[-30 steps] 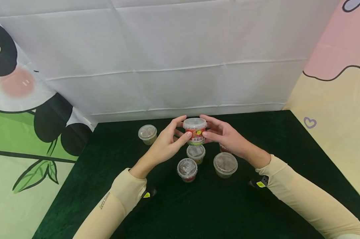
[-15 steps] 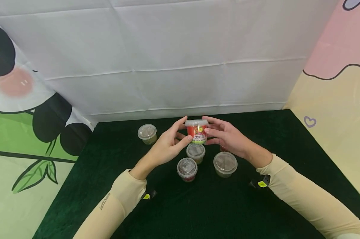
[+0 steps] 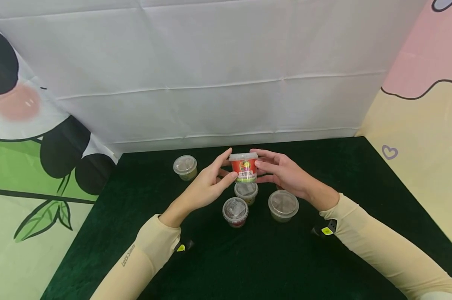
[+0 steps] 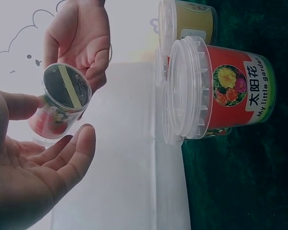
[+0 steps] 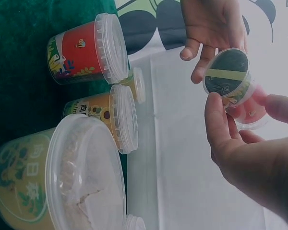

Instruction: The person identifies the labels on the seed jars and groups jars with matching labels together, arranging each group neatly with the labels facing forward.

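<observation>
Two-handed, holds a small cup with a red label above the dark green table, upright in the head view, clear lid on top; pinches with the left hand, thumb against the near side and forefinger standing up beside the lid; pinches from the opposite side with the right hand, thumb at the label's edge and other fingers bent about the side; bares to both wrist cameras a dark round end crossed by a pale yellow strip; overlaps, in the head view, the far edge of a lidded middle cup; has just nearer the person a front cup, also lidded, red-labelled in the left wrist view, with a round flower picture and the words "My little garden"; has to the right a wider cup with a cloudy lid, apart from the front cup; has farther back on the left, well apart from the rest, another lidded cup; wears cream sleeves, lettered on the left forearm; faces a creased white backdrop, flanked by a cartoon print and a pink-and-yellow print bearing a purple heart.
</observation>
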`<state>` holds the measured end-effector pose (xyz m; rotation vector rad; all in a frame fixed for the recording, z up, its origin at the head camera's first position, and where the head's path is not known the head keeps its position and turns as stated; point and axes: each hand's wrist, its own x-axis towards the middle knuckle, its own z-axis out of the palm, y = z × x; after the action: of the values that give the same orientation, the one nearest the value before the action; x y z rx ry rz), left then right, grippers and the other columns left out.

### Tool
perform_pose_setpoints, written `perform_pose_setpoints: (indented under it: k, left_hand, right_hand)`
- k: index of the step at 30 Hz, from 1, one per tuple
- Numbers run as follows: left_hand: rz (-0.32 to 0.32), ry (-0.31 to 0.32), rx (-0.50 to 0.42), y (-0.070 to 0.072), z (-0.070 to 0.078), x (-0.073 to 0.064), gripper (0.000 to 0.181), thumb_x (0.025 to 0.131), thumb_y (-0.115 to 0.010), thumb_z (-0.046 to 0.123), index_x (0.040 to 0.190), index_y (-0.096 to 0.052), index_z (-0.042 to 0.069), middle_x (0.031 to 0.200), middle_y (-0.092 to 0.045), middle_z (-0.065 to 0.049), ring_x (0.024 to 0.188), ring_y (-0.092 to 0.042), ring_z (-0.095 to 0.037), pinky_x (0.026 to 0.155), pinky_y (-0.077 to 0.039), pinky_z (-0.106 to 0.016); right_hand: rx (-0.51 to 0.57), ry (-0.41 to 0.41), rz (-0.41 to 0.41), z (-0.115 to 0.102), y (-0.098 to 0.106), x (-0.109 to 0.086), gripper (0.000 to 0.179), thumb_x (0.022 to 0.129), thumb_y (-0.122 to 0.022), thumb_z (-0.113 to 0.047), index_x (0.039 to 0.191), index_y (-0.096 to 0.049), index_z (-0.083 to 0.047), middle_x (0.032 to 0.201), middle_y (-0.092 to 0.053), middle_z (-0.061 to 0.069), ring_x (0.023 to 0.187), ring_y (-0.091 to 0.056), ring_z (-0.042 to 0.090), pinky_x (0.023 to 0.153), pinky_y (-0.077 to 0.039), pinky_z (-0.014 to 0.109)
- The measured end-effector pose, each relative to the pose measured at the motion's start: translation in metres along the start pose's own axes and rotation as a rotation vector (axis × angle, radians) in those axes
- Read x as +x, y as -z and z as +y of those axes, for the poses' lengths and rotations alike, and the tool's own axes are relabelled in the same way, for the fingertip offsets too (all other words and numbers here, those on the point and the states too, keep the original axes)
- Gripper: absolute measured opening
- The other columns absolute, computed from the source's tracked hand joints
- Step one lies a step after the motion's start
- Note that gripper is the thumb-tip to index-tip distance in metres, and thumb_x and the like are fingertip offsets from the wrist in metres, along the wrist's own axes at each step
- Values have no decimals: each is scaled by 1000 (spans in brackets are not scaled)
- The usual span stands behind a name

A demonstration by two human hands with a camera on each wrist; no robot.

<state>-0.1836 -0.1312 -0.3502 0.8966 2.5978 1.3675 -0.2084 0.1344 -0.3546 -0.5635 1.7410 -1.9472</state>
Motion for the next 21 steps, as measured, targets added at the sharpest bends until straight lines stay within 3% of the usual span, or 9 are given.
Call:
perform_pose_setpoints:
  k: [9, 21]
  left_hand:
    - [-8, 8, -9, 3, -1, -3, 68, 107, -53, 30, 164, -16, 22, 146, -47, -15, 109, -64, -24, 81, -57, -37]
    - [-2, 5, -15, 7, -6, -7, 67, 108, -52, 26, 163, -16, 20, 144, -47, -15, 98, -66, -22, 78, -58, -37]
  right_hand:
    - [0, 11, -9, 2, -3, 1, 56, 108, -50, -18, 159, -30, -7, 141, -48, 17, 114, -58, 27, 100, -52, 39]
    - [12, 2, -19, 3, -8, 5, 57, 106, -53, -17, 158, -32, -9, 143, -46, 18, 121, -55, 31, 102, -50, 42]
